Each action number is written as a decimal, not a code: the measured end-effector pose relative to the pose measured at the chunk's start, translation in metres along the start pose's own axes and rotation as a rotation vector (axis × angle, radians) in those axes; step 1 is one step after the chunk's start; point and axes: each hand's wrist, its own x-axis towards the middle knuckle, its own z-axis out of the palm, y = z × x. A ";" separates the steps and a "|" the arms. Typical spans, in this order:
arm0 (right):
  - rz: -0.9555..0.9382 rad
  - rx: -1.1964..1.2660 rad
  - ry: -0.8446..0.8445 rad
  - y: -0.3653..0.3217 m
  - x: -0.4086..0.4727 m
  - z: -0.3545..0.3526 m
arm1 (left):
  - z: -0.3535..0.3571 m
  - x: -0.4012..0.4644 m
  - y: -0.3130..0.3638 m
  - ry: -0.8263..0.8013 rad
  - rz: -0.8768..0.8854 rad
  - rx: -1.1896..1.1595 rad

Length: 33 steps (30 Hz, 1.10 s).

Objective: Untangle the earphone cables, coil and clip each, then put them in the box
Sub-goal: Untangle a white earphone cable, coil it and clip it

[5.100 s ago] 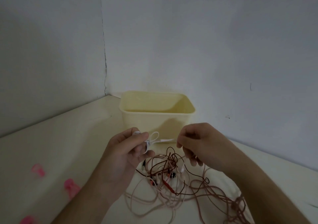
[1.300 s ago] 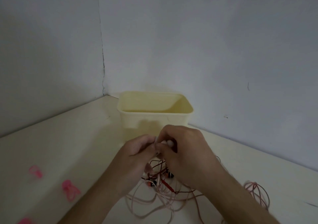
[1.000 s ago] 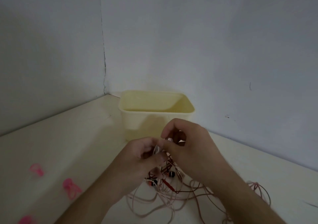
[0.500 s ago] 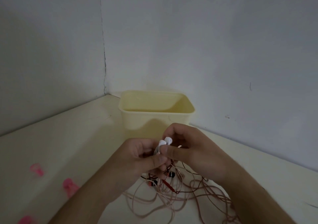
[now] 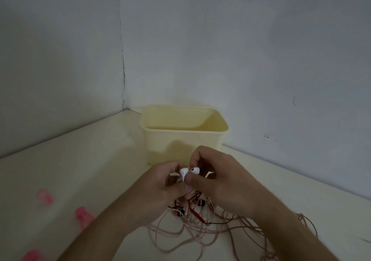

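Two white earbuds [image 5: 189, 172] stick up side by side between my hands, just in front of the pale yellow box [image 5: 183, 133]. My left hand [image 5: 160, 188] is closed around the white earphone's gathered cable, which is mostly hidden inside the fist. My right hand [image 5: 222, 182] pinches the buds' stems between thumb and fingers. Beneath both hands lies a tangle of pinkish and dark red cables [image 5: 200, 226] with small black-and-red earbuds [image 5: 178, 213] on the cream table.
Pink clips [image 5: 83, 216] lie at the left on the table, one more [image 5: 45, 195] farther left and another [image 5: 32, 255] at the bottom edge. The box stands open in the wall corner. Loose cable loops [image 5: 301, 226] spread right under my right forearm.
My hands came together from apart. The white cable's loops went into my left fist, and both white earbuds have come up into sight between my fingers.
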 end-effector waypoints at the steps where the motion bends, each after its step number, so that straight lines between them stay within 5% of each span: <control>1: 0.003 -0.018 -0.011 0.000 -0.001 0.000 | 0.000 0.000 -0.001 -0.004 0.005 0.019; 6: -0.076 0.036 -0.140 -0.003 -0.002 -0.001 | 0.002 0.001 -0.002 -0.017 -0.029 -0.023; 12: -0.155 -0.036 -0.026 0.002 0.003 0.003 | 0.001 -0.001 0.003 0.031 -0.076 -0.083; 33: 0.049 0.255 0.072 0.002 0.005 -0.001 | 0.006 -0.002 0.011 0.341 0.065 -0.083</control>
